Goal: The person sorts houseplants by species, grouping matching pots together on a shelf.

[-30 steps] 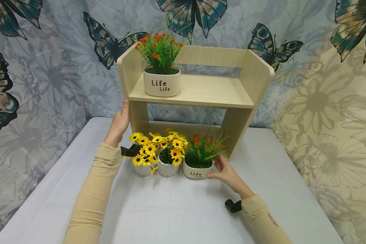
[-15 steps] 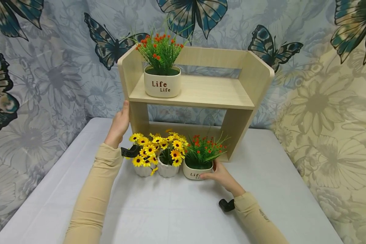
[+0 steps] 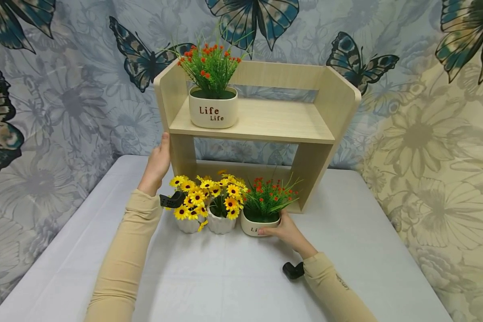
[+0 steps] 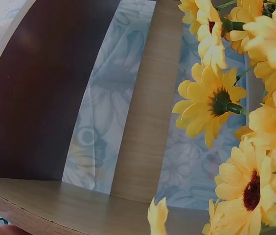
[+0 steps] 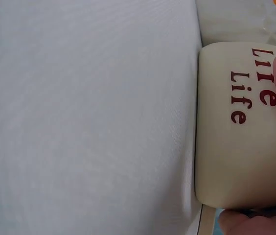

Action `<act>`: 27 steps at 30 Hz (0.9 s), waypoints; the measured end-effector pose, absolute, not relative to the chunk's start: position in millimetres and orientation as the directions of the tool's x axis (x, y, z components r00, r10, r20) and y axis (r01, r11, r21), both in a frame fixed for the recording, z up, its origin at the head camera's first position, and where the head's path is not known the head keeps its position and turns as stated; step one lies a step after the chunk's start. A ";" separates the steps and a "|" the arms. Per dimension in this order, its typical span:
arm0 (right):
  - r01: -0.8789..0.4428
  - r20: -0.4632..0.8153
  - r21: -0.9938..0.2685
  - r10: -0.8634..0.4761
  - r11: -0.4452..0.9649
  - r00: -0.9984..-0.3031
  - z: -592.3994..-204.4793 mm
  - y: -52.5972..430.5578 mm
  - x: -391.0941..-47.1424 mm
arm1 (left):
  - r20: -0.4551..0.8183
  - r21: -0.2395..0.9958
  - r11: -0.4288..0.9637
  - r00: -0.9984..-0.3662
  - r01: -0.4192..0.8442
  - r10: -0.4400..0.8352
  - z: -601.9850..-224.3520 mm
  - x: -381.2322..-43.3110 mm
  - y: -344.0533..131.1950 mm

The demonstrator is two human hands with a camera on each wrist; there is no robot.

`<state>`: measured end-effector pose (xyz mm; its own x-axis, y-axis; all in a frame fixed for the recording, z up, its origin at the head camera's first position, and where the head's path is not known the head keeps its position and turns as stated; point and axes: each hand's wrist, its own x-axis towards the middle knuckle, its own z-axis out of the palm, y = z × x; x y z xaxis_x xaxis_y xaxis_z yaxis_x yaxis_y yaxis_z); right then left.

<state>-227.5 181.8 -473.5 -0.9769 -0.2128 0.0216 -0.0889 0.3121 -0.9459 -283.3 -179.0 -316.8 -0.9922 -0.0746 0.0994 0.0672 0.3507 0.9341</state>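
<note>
My right hand (image 3: 285, 231) grips a cream oval pot (image 5: 241, 152) lettered "Life", its thumb across the front and other fingers round the right end. Green grass and small red flowers (image 3: 267, 197) fill this pot, which stands on the white tablecloth. Against the outer left side of a pale wooden two-tier shelf (image 3: 283, 117) rests my left hand (image 3: 156, 165), fingers pointing up along the panel. In the left wrist view, yellow daisies (image 4: 221, 100) hang before the lower tier, and only a bit of finger (image 4: 3, 230) shows outside the panel.
Two white pots (image 3: 221, 224) of yellow daisies stand in a row left of the gripped pot, before the shelf. A matching "Life" pot (image 3: 213, 112) with red flowers sits on the upper tier's left. Butterfly-patterned cloth (image 3: 418, 134) hangs behind the white-covered table (image 3: 225, 286).
My right hand has moved left round the pot, its thumb sliding from the pot's right end across the lettering. The left hand and the pots have stayed in place.
</note>
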 end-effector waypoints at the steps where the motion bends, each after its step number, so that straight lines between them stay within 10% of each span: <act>1: -0.087 0.020 -0.945 -0.208 0.315 -0.978 -473.1 181.7 -227.6 | 0.097 0.934 0.350 -0.993 0.066 -0.073 -316.6 -283.2 -179.2; 27: -0.179 0.141 -0.947 -0.156 0.268 -0.978 -429.0 190.7 -202.9 | 0.085 0.943 0.327 -0.994 0.058 -0.069 -317.2 -281.9 -179.3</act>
